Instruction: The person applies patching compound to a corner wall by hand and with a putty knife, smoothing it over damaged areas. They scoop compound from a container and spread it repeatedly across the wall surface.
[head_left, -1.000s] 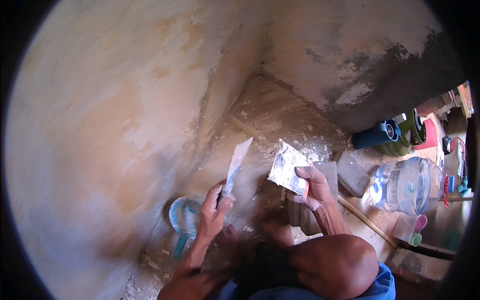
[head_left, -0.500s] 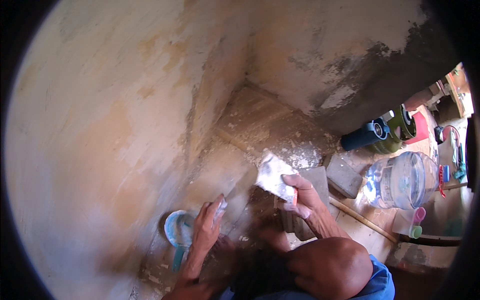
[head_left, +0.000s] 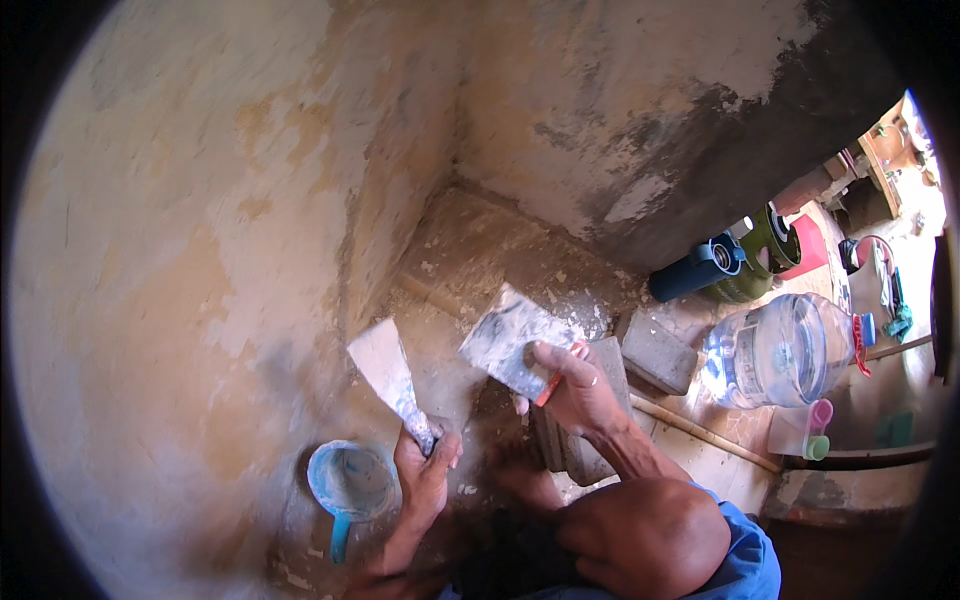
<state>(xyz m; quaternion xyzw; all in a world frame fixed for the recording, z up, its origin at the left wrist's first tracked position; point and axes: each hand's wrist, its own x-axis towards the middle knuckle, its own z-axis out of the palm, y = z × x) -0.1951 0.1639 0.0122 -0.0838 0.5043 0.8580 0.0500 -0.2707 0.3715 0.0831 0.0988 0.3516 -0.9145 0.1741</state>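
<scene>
My left hand [head_left: 424, 468] is closed round the handle of a putty knife [head_left: 385, 370], its wide, whitish blade pointing up toward the wall. In my right hand [head_left: 580, 390] is a flat square scraper plate [head_left: 515, 338] smeared with white and grey putty, with an orange-red edge under the fingers. My thumb lies on its face. The two tools are apart, side by side above the floor. A blue dipper [head_left: 350, 482] with whitish paste inside stands below and left of my left hand, its handle toward me.
Patchy plastered walls [head_left: 180, 300] meet in a corner ahead. Right of my hands lie grey blocks [head_left: 658, 352], a bamboo pole [head_left: 705, 432] and a large clear water bottle [head_left: 765, 350]. Behind them are a blue flask [head_left: 690, 275] and a green gas cylinder [head_left: 752, 270]. My bent knee [head_left: 660, 535] is near.
The putty knife has swung up into plain view in my left hand. My right hand and its scraper plate have shifted left, and the whole view has turned slightly.
</scene>
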